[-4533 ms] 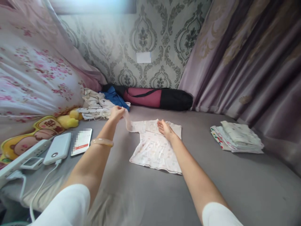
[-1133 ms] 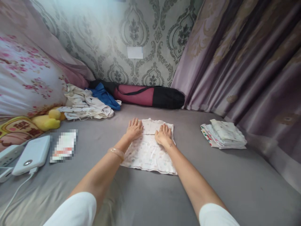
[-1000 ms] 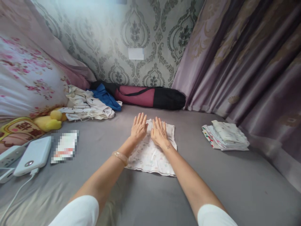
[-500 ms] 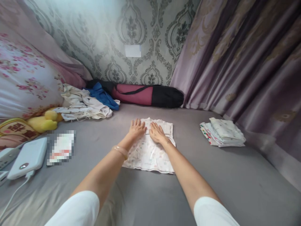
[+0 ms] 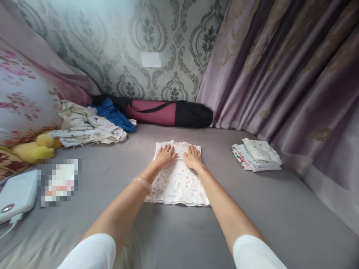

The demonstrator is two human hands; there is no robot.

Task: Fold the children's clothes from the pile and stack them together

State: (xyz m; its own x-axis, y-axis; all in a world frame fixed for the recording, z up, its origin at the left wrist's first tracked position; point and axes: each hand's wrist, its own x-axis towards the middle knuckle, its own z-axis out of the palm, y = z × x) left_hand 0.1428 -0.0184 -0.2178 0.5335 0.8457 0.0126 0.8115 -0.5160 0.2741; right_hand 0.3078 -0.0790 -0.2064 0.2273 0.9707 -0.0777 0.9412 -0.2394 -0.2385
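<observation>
A small white printed baby shirt (image 5: pixel 179 183) lies flat on the grey bed sheet (image 5: pixel 252 216), its sleeves folded in so it forms a rectangle. My left hand (image 5: pixel 166 154) rests palm down on the upper left part of the shirt, fingers stretched out. My right hand (image 5: pixel 193 157) lies flat beside it on the upper right part, fingers also spread. Neither hand holds anything. A pale bangle (image 5: pixel 141 183) sits on my left wrist.
A stack of folded clothes (image 5: pixel 256 154) lies to the right near the purple curtain (image 5: pixel 294 74). A heap of unfolded clothes (image 5: pixel 86 127) and a maroon and black roll bag (image 5: pixel 168 113) lie by the wall. A yellow plush toy (image 5: pixel 35 148), a power bank (image 5: pixel 15 194) and a blurred card (image 5: pixel 58 181) are at left.
The left sleeve, held up 4.5 s ago, is now folded in. Both hands pressed flat on the shirt, came together at its middle, then slid slightly apart again.
</observation>
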